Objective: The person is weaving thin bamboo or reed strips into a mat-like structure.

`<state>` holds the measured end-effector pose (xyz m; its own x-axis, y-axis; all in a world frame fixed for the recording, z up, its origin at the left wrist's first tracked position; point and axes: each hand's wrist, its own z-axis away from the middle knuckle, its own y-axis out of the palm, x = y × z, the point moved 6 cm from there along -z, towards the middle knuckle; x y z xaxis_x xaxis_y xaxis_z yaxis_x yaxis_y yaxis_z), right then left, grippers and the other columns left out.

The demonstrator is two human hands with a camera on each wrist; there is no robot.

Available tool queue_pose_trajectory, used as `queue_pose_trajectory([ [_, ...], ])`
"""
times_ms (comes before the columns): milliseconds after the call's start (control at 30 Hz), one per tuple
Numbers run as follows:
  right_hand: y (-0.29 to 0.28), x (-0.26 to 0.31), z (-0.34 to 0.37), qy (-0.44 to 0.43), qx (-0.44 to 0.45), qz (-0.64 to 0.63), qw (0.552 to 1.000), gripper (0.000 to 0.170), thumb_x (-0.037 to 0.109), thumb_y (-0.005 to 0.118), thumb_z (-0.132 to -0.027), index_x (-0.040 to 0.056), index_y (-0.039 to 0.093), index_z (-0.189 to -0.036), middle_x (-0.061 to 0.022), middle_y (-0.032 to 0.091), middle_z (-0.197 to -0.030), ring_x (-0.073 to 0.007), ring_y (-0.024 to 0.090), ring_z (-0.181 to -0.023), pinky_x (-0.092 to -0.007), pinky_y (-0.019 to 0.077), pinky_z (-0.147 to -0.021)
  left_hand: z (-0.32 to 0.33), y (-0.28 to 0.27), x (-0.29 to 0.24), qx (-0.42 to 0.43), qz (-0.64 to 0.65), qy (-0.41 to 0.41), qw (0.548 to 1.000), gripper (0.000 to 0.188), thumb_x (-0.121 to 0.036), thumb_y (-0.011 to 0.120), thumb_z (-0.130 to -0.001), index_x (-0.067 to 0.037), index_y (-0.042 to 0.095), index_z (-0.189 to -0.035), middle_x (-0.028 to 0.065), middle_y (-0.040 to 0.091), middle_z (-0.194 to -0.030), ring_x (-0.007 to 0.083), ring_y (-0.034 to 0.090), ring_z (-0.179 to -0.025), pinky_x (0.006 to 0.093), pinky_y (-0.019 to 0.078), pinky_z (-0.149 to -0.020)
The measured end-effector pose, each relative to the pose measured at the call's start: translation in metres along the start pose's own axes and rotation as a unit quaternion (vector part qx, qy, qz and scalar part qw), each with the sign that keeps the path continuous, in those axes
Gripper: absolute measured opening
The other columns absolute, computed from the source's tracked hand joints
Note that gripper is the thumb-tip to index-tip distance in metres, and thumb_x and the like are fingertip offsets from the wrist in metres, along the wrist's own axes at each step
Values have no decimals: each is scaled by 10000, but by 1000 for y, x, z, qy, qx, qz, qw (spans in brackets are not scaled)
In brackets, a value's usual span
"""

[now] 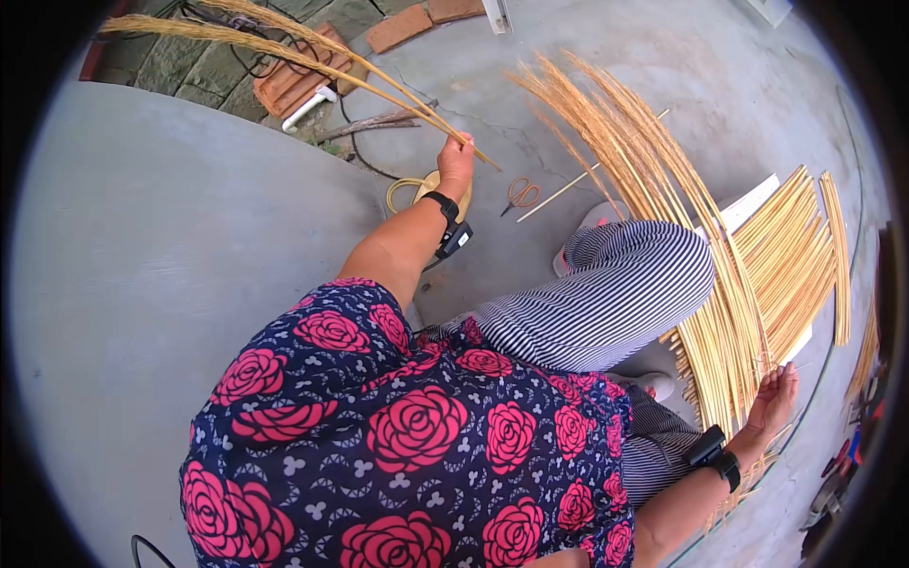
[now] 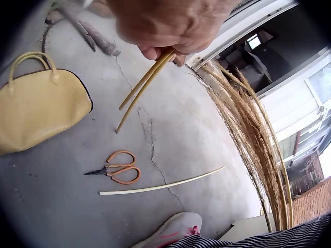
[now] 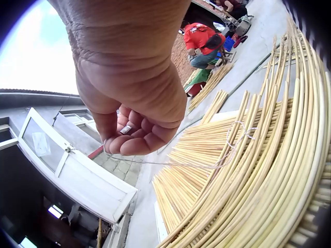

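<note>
My left hand grips two long reed stalks, their cut ends poking out below the fist and their feathery plumes trailing to the upper left in the head view. On the right, my right hand pinches a thin string between curled fingers and thumb. That string runs to a loop around several stalks of a large spread of reeds, close beside the hand. A small metallic piece shows among the right fingers. The reeds' plumes point away, past my knee.
Orange-handled scissors lie on the concrete beside a loose pale stalk. A yellow handbag stands near the left hand. Shorter stalks lie crosswise on a white board. Farther off, a person in red bends over more stalks.
</note>
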<state>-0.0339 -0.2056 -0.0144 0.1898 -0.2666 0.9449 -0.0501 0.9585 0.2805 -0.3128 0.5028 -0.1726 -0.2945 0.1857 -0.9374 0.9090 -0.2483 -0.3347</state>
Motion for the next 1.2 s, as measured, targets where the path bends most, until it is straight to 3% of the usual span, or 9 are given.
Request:
queue_pose_trajectory([
  [133, 15, 10, 9, 16, -9, 14, 1000, 140, 150, 584, -912, 54, 553, -1010, -2, 549, -792, -72, 532, -677, -172, 460, -579, 0, 24, 24, 18, -82, -53, 995, 108, -133, 606, -847, -95, 596, -947, 43, 642, -826, 154, 601, -754, 307, 479, -705],
  [233, 16, 11, 15, 27, -23, 25, 999, 124, 150, 582, -913, 60, 552, -993, 4, 549, -781, -68, 533, -668, -171, 460, -576, 14, 44, 47, 24, -49, -115, 992, 123, -153, 597, -857, -103, 612, -968, 57, 645, -831, 184, 603, -760, 331, 478, -710],
  [433, 15, 9, 23, 34, -46, 35, 998, 109, 142, 590, -907, 65, 551, -973, 7, 549, -768, -66, 531, -657, -177, 459, -566, 3, 55, 55, 54, -61, -132, 988, 131, -165, 591, -865, -88, 622, -967, 60, 648, -849, 179, 599, -781, 325, 475, -732],
  [533, 18, 7, 18, 25, -13, 22, 999, 94, 142, 593, -906, 68, 548, -943, 3, 550, -767, -66, 534, -657, -178, 462, -571, -6, 47, 47, 29, 1, -95, 995, 127, -161, 593, -862, -94, 624, -966, 57, 642, -836, 171, 585, -771, 319, 469, -736],
  [600, 24, 7, 19, 20, -22, 29, 999, 100, 162, 602, -902, 79, 546, -910, 9, 544, -744, -57, 529, -639, -167, 467, -572, -3, 45, 33, 79, 65, -70, 992, 118, -140, 574, -886, -82, 607, -984, 27, 631, -874, 126, 575, -813, 278, 470, -745],
  [700, 25, -6, 13, 7, -4, 28, 1000, 114, 189, 608, -901, 92, 547, -899, 21, 543, -728, -44, 524, -624, -158, 469, -566, 50, 6, -78, 121, 160, -24, 979, 138, -110, 529, -924, -55, 575, -1043, 44, 627, -1010, 127, 577, -1001, 285, 487, -847],
  [900, 22, -27, -3, -19, 22, -1, 1000, 122, 195, 622, -890, 96, 579, -947, 26, 570, -760, -38, 546, -633, -153, 474, -553, 129, -10, -243, 237, 270, 66, 931, 178, -104, 511, -934, -35, 562, -1090, 112, 625, -1091, 168, 596, -1005, 311, 499, -869],
  [1033, 29, -34, -2, -27, 43, -29, 998, 108, 188, 643, -874, 109, 585, -921, 40, 568, -743, -32, 540, -622, -150, 475, -549, 219, 41, -334, 368, 309, 143, 865, 199, -115, 516, -932, -3, 551, -1093, 147, 617, -1105, 186, 603, -1006, 308, 513, -876],
  [1200, 32, -48, 1, -39, 90, -95, 991, 83, 161, 648, -865, 117, 581, -885, 48, 561, -717, -35, 535, -596, -151, 484, -533, 313, 149, -377, 551, 347, 151, 744, 213, -117, 519, -931, 13, 540, -1099, 170, 608, -1104, 185, 603, -1006, 287, 518, -878],
])
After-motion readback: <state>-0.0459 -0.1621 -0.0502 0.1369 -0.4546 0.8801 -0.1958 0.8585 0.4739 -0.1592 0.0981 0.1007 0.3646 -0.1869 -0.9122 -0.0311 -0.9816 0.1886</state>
